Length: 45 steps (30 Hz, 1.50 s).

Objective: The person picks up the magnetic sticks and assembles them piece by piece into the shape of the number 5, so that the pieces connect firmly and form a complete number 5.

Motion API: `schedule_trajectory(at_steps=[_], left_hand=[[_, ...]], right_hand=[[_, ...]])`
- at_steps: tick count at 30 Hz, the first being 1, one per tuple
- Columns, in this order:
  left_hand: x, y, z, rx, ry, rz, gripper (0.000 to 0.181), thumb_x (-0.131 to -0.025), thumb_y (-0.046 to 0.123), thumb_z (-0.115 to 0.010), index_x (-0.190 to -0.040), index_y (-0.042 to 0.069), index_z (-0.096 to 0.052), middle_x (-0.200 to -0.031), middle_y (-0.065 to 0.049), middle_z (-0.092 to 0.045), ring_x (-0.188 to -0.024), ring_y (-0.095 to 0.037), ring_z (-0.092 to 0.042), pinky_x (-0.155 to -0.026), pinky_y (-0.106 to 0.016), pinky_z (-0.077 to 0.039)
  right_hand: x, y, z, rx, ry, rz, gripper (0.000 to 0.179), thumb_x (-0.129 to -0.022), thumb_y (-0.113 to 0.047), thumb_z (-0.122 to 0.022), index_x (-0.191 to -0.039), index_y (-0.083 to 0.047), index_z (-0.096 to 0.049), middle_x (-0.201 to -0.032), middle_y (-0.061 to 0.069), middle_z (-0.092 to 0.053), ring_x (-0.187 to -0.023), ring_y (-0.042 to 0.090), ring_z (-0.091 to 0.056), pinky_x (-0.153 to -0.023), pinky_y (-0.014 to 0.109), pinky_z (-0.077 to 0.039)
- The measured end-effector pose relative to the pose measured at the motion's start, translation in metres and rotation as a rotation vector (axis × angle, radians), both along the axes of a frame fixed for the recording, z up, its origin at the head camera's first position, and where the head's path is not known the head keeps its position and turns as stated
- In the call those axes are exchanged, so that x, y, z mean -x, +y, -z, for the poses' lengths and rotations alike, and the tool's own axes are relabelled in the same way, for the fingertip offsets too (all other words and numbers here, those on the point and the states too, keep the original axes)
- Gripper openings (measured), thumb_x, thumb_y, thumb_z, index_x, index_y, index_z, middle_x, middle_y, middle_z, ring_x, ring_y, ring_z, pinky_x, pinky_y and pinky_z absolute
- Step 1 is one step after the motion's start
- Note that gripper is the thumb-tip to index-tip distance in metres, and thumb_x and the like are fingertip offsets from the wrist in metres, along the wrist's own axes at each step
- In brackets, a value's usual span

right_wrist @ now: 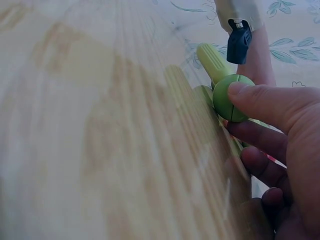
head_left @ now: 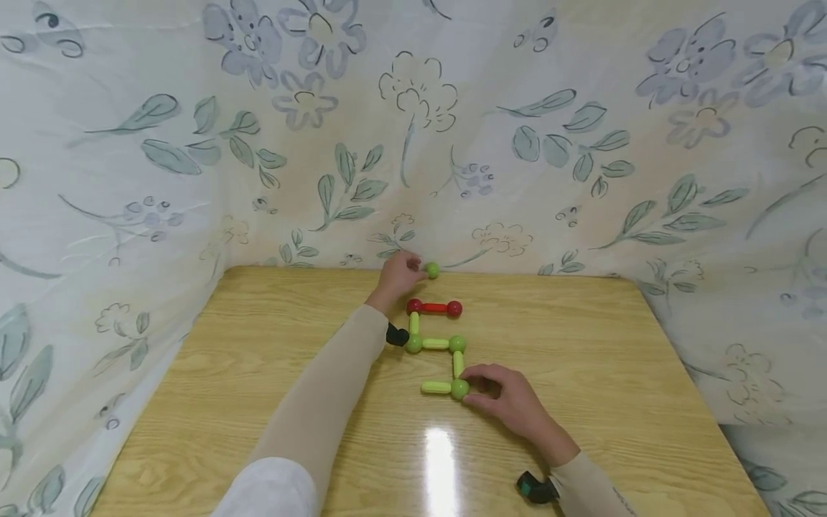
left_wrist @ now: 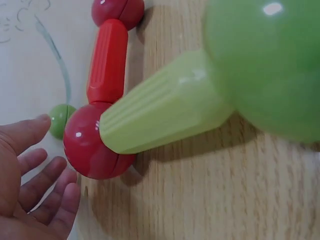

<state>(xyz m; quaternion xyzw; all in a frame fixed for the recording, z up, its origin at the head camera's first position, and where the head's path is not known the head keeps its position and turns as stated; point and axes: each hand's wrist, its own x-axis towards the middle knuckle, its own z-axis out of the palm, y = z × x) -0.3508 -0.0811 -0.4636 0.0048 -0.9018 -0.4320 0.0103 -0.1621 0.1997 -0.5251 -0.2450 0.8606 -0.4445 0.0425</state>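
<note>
Magnetic balls and rods form a zigzag chain on the table. At its far end a red rod [head_left: 434, 308] lies between two red balls [left_wrist: 97, 142]. Yellow-green rods [head_left: 436, 344] and green balls [head_left: 457, 344] continue towards me. My right hand [head_left: 510, 395] pinches the nearest green ball [right_wrist: 231, 99] between thumb and forefinger; a yellow-green rod [head_left: 436, 388] points left from it. At the back, my left hand [head_left: 398, 276] reaches to a loose green ball [head_left: 432, 270], its thumb tip beside it and the other fingers loosely bent. Whether the thumb touches that ball I cannot tell.
The wooden table [head_left: 581, 337] meets a flowered cloth [head_left: 491, 158] just behind the loose ball. A dark wrist camera [head_left: 397, 335] on the left arm sits close to the chain's left side. Another wrist camera [head_left: 536, 488] is on the right arm.
</note>
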Motion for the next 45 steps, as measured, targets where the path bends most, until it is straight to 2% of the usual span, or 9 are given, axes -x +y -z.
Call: schedule_trajectory(at_steps=[11,21,29,36,45], left_hand=[[0.009,0.007,0.001,0.063,-0.013,0.009,0.038,-0.101,0.02,-0.081,-0.131,0.0,-0.069,-0.124,-0.013,-0.071,-0.116,-0.029,-0.065,-0.103,-0.039,-0.053],[0.015,0.012,0.009,0.08,-0.003,-0.01,0.033,-0.1,0.02,-0.083,-0.128,0.005,-0.073,-0.123,-0.009,-0.072,-0.117,-0.027,-0.066,-0.103,-0.039,-0.053],[0.017,0.016,0.006,0.117,-0.012,-0.039,0.03,-0.099,0.024,-0.084,-0.124,0.009,-0.077,-0.122,-0.006,-0.073,-0.117,-0.025,-0.066,-0.104,-0.039,-0.052],[0.019,0.016,0.008,0.158,-0.014,-0.035,0.029,-0.098,0.027,-0.085,-0.121,0.012,-0.078,-0.12,-0.004,-0.074,-0.115,-0.025,-0.066,-0.101,-0.04,-0.053],[0.023,0.017,0.01,0.184,-0.004,-0.047,0.027,-0.097,0.026,-0.086,-0.12,0.012,-0.079,-0.117,-0.003,-0.074,-0.11,-0.024,-0.065,-0.099,-0.04,-0.053]], right_hand=[[0.003,0.001,0.0,0.012,0.003,-0.014,0.033,-0.093,-0.035,-0.089,-0.124,-0.034,-0.078,-0.117,-0.015,-0.073,-0.105,0.012,-0.068,-0.092,0.035,-0.057],[0.002,0.002,0.001,0.001,0.008,-0.019,0.034,-0.093,-0.033,-0.089,-0.125,-0.033,-0.078,-0.115,-0.016,-0.073,-0.102,0.011,-0.067,-0.091,0.034,-0.057],[0.004,0.003,0.001,-0.008,0.014,-0.018,0.034,-0.093,-0.034,-0.089,-0.125,-0.033,-0.077,-0.112,-0.016,-0.072,-0.101,0.011,-0.067,-0.09,0.034,-0.057],[0.004,0.003,0.002,-0.01,-0.001,-0.021,0.034,-0.094,-0.034,-0.088,-0.126,-0.033,-0.077,-0.115,-0.016,-0.072,-0.103,0.011,-0.067,-0.09,0.034,-0.057],[0.005,0.005,0.007,-0.011,0.021,-0.013,0.033,-0.094,-0.033,-0.089,-0.125,-0.034,-0.078,-0.115,-0.016,-0.073,-0.102,0.01,-0.067,-0.089,0.034,-0.057]])
